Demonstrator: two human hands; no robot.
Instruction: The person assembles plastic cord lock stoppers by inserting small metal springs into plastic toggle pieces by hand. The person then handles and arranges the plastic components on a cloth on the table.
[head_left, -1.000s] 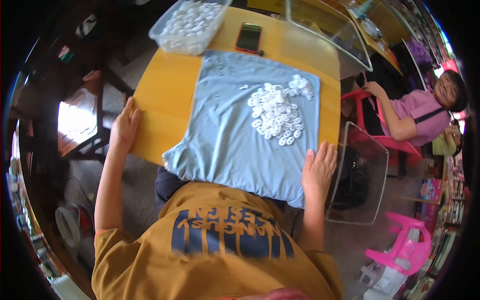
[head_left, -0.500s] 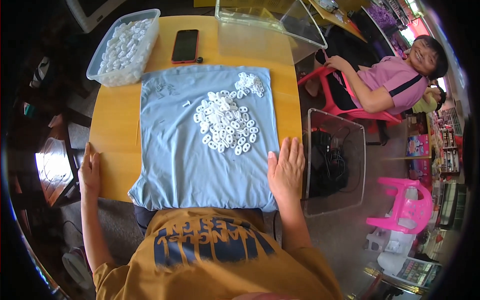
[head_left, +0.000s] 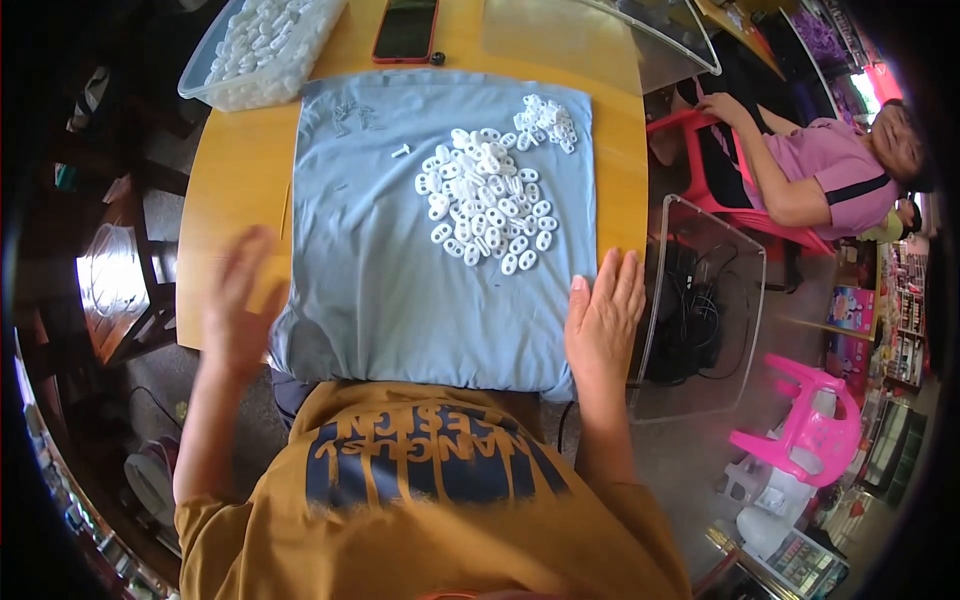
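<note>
The left hand (head_left: pixel 238 305), blurred, is spread open with fingers apart at the near left corner of the pale blue cotton cloth (head_left: pixel 400 270) covering the round yellow wooden table (head_left: pixel 230 170), gripping nothing; the right hand (head_left: pixel 603 318) lies flat and open on the cloth's near right corner, fingers together, holding nothing; a heap of small white plastic oval rings (head_left: pixel 488 205) sits on the cloth just beyond the right hand; farther off, past the left hand, stands a clear plastic tub of white pieces (head_left: pixel 262 45), a dark phone with a red case (head_left: pixel 405 28) beside it.

Bare blue cloth (head_left: pixel 400 270) lies open before the heap of white rings (head_left: pixel 485 205).
</note>
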